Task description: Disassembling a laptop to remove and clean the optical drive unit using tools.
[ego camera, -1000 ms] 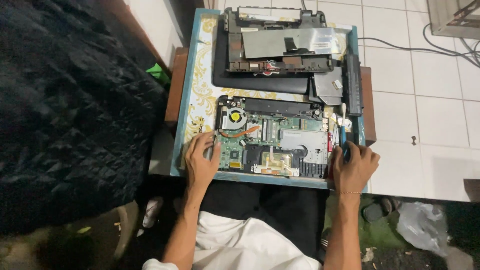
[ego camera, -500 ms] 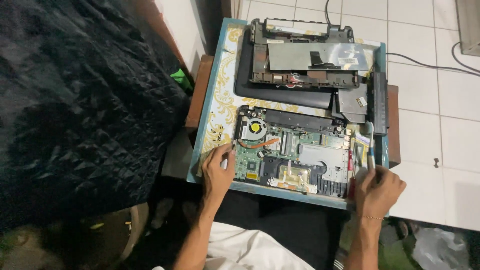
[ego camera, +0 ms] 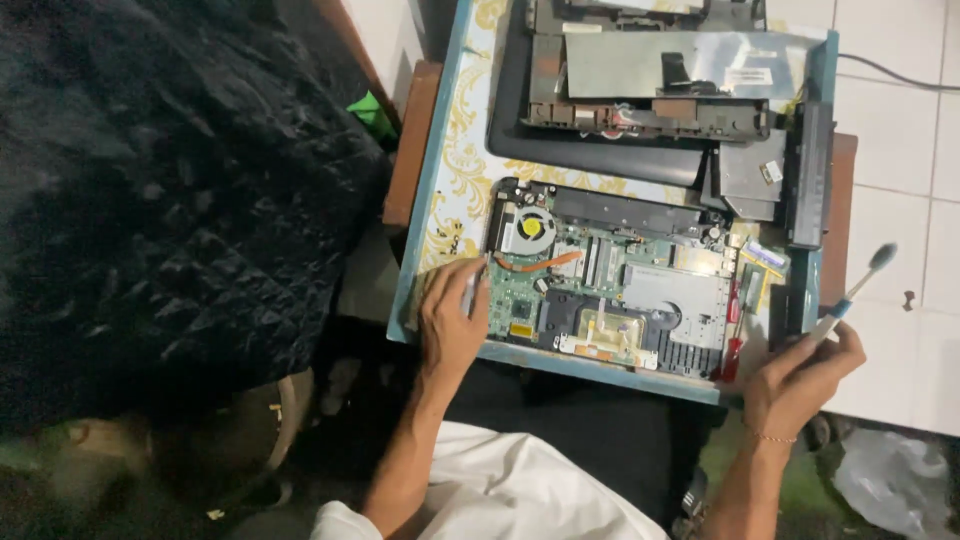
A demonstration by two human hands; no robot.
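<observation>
One opened laptop base lies on the tabletop. The left hand rests on its edge, fingers together. The right hand pinches one toothbrush, now lifted off the board.

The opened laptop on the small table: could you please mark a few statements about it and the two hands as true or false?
1. The right hand holds a toothbrush with its head pointing up and away from the board. True.
2. The left hand rests at the left edge of the exposed motherboard. True.
3. The cooling fan sits at the board's lower right corner. False: it is at the upper left corner.
4. The toothbrush bristles are pressed onto the fan. False: the brush is off to the right, over the tiled floor.
5. A red-handled screwdriver lies along the board's right side. True.
</observation>
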